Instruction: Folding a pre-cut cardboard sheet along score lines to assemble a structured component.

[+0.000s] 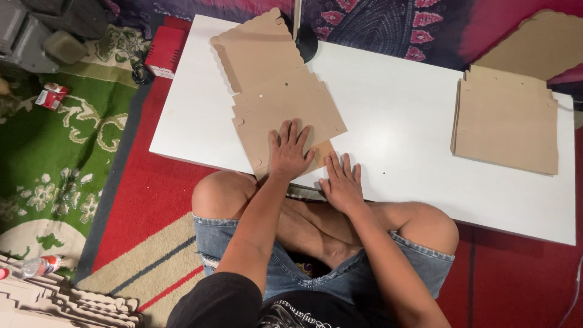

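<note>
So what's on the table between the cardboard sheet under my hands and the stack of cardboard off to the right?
Nothing: in the head view, only bare white table runs between the flat cardboard sheet and the cardboard stack.

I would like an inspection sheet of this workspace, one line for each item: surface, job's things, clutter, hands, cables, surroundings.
Surface: low white table, on a red carpet.
Job's things: flat brown cardboard cut-out with scalloped edge, lying unfolded; stack of cardboard blanks at the table's right end.
Clutter: black round lamp base at the far edge.
Hands: left hand pressed flat on the cut-out; right hand flat, fingers on its near flap.
Cables: a dark cable on the floor beside a red box.
Surroundings: green patterned rug, plastic bottle, more cardboard pieces at lower left.
</note>
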